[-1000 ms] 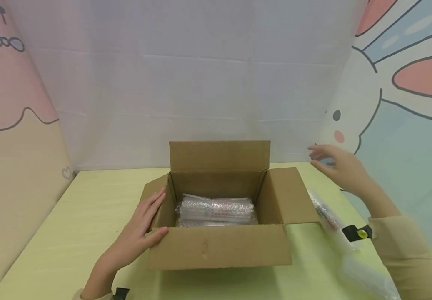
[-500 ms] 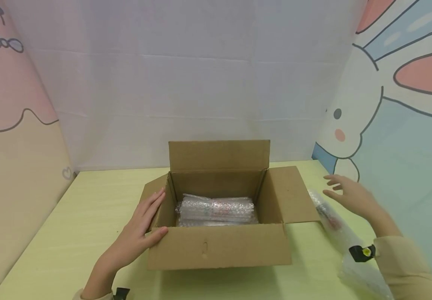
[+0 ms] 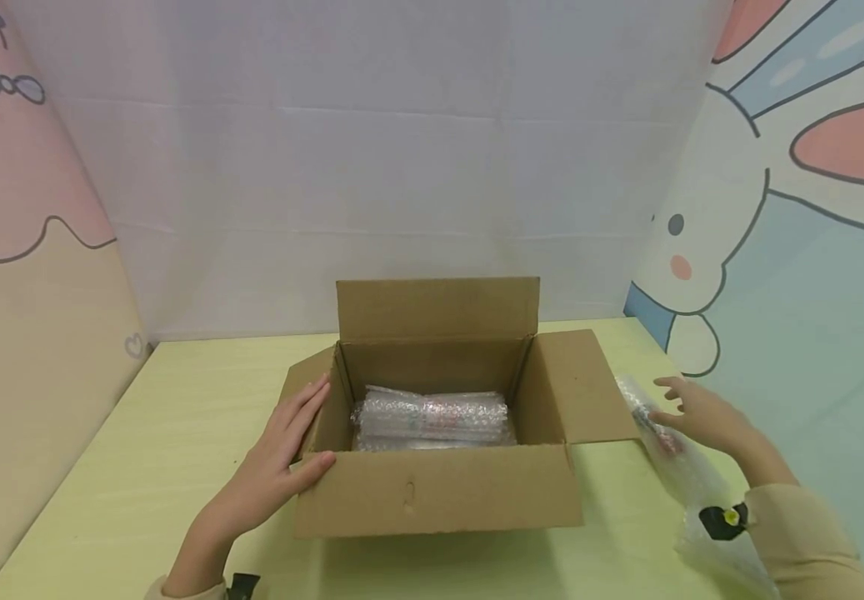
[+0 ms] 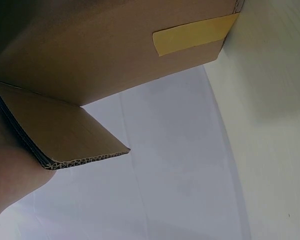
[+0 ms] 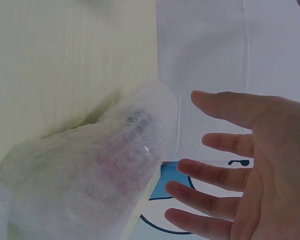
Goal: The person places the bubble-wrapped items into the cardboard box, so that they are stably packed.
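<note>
An open cardboard box (image 3: 439, 496) stands on the table with its flaps spread. Inside lies a bubble-wrapped bundle (image 3: 432, 419). My left hand (image 3: 282, 458) rests on the box's left edge, fingers straight along the side flap and thumb on the front corner. In the left wrist view, part of that hand (image 4: 15, 175) shows behind a flap (image 4: 65, 130). On the right, my right hand (image 3: 705, 421) is spread over another bubble-wrapped item (image 3: 675, 462), which has dark and reddish parts under the wrap. The right wrist view shows the fingers apart from this item (image 5: 110, 160), holding nothing.
The pale yellow table (image 3: 154, 467) meets a white cloth backdrop (image 3: 402, 167) behind the box. Cartoon-printed panels stand at left (image 3: 34, 333) and right (image 3: 829, 317). More clear bubble wrap (image 3: 724, 558) lies by the right forearm. Yellow tape (image 4: 195, 36) marks the box side.
My right hand has come down and a little to the right, from above the table's back right corner to over the wrapped item. The left hand and the box have stayed in place.
</note>
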`<state>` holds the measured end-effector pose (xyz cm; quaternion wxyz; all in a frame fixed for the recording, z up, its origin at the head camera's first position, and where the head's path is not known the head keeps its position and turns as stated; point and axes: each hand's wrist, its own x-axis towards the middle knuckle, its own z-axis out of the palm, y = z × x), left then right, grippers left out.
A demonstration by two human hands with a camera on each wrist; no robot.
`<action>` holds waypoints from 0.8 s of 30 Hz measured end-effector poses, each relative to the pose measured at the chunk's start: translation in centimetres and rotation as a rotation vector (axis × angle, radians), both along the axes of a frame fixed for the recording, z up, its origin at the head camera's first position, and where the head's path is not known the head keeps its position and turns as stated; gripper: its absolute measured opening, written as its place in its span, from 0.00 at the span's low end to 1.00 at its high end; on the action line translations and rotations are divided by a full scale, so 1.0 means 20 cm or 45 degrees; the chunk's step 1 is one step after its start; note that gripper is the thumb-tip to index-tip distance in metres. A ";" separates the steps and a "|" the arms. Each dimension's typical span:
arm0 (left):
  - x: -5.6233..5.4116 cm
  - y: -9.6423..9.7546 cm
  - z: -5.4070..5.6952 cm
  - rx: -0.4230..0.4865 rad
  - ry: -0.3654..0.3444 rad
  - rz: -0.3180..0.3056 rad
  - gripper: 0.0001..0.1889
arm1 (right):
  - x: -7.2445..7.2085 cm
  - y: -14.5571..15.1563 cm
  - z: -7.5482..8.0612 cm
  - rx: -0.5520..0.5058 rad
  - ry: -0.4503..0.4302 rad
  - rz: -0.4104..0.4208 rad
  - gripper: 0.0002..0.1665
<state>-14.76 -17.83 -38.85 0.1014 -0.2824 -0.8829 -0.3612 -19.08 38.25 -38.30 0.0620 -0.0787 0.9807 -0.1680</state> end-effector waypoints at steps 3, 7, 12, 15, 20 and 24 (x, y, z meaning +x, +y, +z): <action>0.00 0.00 0.00 0.000 -0.003 0.000 0.40 | 0.00 0.00 -0.02 -0.003 -0.019 0.004 0.40; 0.00 0.00 0.00 0.001 -0.004 0.001 0.40 | -0.01 0.00 -0.04 0.003 -0.045 0.004 0.40; 0.00 0.00 0.00 -0.002 -0.003 0.008 0.40 | -0.02 0.00 -0.06 0.015 -0.079 -0.002 0.42; 0.00 0.00 0.00 -0.003 -0.005 0.010 0.40 | -0.03 0.00 -0.06 0.025 -0.084 -0.003 0.42; 0.00 0.00 0.00 -0.008 -0.003 0.013 0.40 | -0.03 0.01 -0.08 0.006 -0.114 0.003 0.43; 0.00 0.00 0.00 -0.009 0.000 0.014 0.40 | -0.02 0.01 -0.10 -0.021 -0.139 0.002 0.43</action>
